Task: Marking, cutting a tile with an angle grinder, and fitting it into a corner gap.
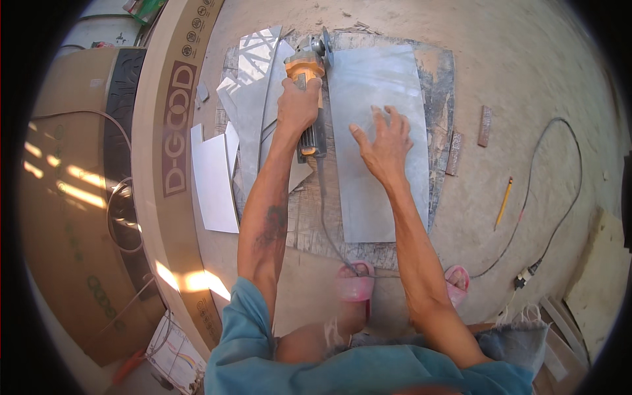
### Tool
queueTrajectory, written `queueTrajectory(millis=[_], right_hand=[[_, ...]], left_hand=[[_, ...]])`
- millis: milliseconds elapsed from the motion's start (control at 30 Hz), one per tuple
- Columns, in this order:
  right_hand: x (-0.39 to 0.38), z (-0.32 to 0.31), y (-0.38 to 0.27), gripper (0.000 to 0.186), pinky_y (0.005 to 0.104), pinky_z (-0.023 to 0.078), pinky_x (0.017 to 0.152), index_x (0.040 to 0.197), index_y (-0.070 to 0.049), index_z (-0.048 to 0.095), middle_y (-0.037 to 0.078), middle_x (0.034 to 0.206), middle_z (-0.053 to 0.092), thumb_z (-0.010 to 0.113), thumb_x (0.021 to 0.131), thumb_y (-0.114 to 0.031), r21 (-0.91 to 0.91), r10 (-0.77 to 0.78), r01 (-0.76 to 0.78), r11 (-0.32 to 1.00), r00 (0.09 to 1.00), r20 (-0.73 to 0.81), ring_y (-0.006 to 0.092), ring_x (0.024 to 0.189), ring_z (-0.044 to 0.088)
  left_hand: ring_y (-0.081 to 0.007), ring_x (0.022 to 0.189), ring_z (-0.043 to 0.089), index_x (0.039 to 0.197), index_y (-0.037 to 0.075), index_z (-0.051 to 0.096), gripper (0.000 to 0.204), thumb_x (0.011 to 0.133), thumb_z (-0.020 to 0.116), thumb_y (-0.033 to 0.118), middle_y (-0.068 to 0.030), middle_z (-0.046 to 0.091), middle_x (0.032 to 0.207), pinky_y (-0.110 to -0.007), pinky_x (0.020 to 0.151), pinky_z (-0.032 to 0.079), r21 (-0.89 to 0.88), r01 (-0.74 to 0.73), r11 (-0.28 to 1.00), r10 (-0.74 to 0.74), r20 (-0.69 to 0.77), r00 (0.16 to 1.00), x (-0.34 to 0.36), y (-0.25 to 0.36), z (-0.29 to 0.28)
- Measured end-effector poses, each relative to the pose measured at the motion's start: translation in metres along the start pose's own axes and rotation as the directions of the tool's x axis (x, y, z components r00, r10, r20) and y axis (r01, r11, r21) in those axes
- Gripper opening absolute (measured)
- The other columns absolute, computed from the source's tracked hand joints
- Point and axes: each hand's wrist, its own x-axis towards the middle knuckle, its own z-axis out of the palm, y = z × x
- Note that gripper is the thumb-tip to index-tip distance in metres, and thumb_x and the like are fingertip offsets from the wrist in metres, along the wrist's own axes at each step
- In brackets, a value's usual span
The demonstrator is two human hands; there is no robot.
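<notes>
angle grinder (305,66) at left edge of grey tile (375,204). left hand (297,106) wrapped round its body; right hand (384,146) fingers spread over tile, contact unclear. grinder probably heavy: grip body, clear of disc (328,47). tile likely stiff, brittle.

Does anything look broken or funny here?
Yes. The tile pieces left of the grinder are pointy, uneven and jumbled, while the grey tile below the right hand looks whole. Pink sandals also look odd near the grinder, because toes show.
</notes>
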Motion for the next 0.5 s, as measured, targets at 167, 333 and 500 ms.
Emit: queueTrajectory(millis=[167,333,500], right_hand=[[0.002,-0.021,0.075,0.063,0.0645,0.019,0.108,0.151,-0.022,0.038,0.020,0.156,0.029,0.052,0.097,-0.051,-0.360,0.014,-0.060,0.931,0.992,-0.129,0.0406,0.147,0.016],[0.001,-0.013,0.077,0.062,0.0637,0.015,0.110,0.155,-0.028,0.031,0.013,0.161,0.024,0.037,0.101,-0.058,-0.438,0.021,-0.049,0.898,0.997,-0.069,0.0345,0.150,0.015],[0.000,-0.013,0.076,0.063,0.0611,0.015,0.109,0.154,-0.023,0.033,0.013,0.161,0.026,0.040,0.101,-0.055,-0.432,-0.002,-0.026,0.901,0.998,-0.065,0.0334,0.150,0.016]], left_hand=[[-0.0508,0.109,0.060,0.131,-0.015,0.036,0.079,0.088,0.054,0.049,-0.0413,0.058,0.115,-0.048,0.098,0.046,0.038,-0.002,0.999,0.002,0.009,1.000,-0.002,0.006,0.001],[-0.0490,0.107,0.061,0.130,-0.014,0.036,0.078,0.088,0.054,0.049,-0.0402,0.059,0.113,-0.048,0.097,0.046,0.035,0.023,0.999,-0.024,0.018,1.000,-0.005,0.005,-0.002],[-0.0491,0.106,0.061,0.129,-0.014,0.036,0.077,0.089,0.054,0.049,-0.0397,0.060,0.111,-0.049,0.095,0.046,0.038,-0.002,0.999,0.002,0.001,1.000,-0.012,0.002,0.001]])
